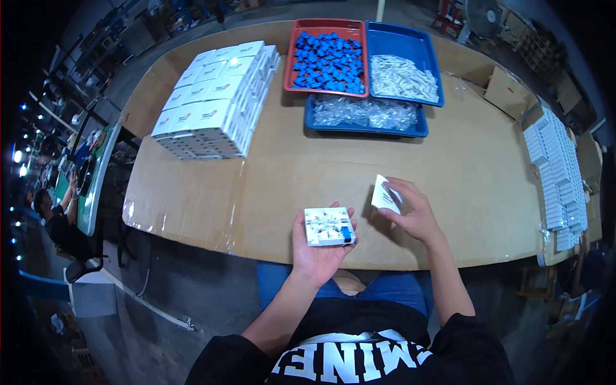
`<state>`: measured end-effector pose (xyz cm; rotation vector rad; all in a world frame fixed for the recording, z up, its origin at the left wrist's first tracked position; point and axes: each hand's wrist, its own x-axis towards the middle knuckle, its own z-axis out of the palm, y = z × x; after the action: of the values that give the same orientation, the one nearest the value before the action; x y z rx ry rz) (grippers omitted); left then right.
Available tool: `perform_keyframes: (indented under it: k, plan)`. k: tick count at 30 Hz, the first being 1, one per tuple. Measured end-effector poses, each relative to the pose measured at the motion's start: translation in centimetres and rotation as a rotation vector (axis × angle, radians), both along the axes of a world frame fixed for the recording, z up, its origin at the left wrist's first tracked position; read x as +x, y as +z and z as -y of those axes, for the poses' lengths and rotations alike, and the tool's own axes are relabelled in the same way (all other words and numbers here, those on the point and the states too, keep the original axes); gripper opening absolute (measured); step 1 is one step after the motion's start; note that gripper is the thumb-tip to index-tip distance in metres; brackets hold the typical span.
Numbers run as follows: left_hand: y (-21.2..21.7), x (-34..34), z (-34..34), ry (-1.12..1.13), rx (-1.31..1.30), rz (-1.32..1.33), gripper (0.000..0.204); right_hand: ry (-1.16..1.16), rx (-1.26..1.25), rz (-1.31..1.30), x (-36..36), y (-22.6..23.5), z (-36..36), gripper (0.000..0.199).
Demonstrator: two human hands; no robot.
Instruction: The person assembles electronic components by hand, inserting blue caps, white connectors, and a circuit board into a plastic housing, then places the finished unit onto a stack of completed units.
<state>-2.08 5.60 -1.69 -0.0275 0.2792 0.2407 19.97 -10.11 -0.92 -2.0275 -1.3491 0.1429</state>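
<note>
A cardboard-covered table lies beneath the fingers, trays well beyond them. The left hand cradles a box, fingers loosely curled round its edges; just right, the right hand pinches a white panel between thumb and fingers.

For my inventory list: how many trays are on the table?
3: the red tray, the right-hand blue tray beside it, and the front blue tray, nearer than both. Others may be hidden underneath.
</note>
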Motion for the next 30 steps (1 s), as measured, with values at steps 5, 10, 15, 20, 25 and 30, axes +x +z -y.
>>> perform_keyframes:
  k: [5, 10, 15, 20, 25, 30]
  plan:
    - [0.5, -0.7, 0.8, -0.036, -0.032, -0.037, 0.069, 0.060, 0.562, -1.206, -0.9, 2.1, -0.3, 0.064]
    - [0.3, -0.1, 2.3, -0.122, 0.027, -0.053, 0.070, 0.055, 0.691, -1.572, -2.4, 2.1, -0.6, 0.073]
    - [0.8, 0.6, 3.7, -0.174, 0.056, -0.072, 0.073, 0.037, 0.564, -1.524, -3.8, 1.1, -0.7, 0.076]
    - [0.8, 0.6, 4.7, -0.199, 0.051, -0.150, 0.074, 0.079, 0.309, -1.200, -4.4, 1.3, -0.4, 0.079]
    - [0.6, 0.2, 5.0, -0.193, 0.055, -0.136, 0.072, 0.156, 0.074, -1.044, -5.4, 2.0, -0.2, 0.068]
    - [0.5, 0.3, 5.4, -0.186, 0.034, -0.192, 0.067, 0.192, -0.036, -1.017, -5.9, 2.7, 0.0, 0.060]
